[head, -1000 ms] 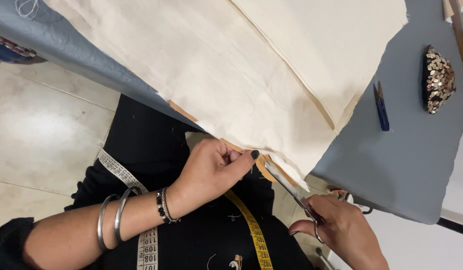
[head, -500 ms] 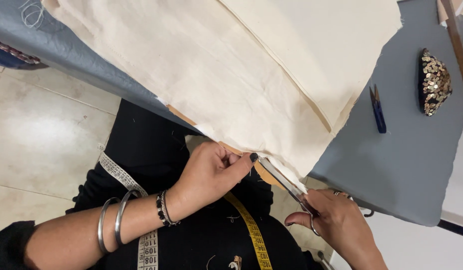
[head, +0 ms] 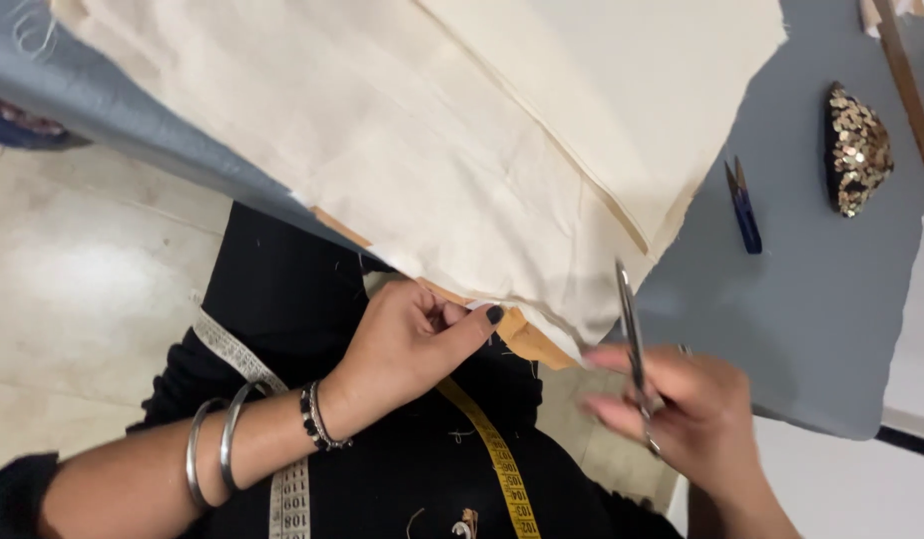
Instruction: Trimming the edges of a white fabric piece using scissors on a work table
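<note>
Cream fabric (head: 422, 130) lies spread over a grey table (head: 831, 299), its near edge hanging off the table's rim with a tan paper strip (head: 527, 339) under it. My left hand (head: 412, 339), with bangles and a bead bracelet at the wrist, pinches that near fabric edge between thumb and fingers. My right hand (head: 682, 409) is blurred and grips a pair of metal scissors (head: 632, 339), blades pointing up and away, just right of the fabric's corner and apart from it.
A small blue thread snip (head: 743, 205) and a sequined black-and-gold piece (head: 856, 150) lie on the table to the right. A wooden stick (head: 906, 80) runs along the far right. A yellow measuring tape (head: 497, 459) hangs over my black clothes; pale floor tiles lie at left.
My right hand has swung the scissors from lying along the fabric's edge to pointing upward, away from the cloth. My left hand keeps its pinch on the edge.
</note>
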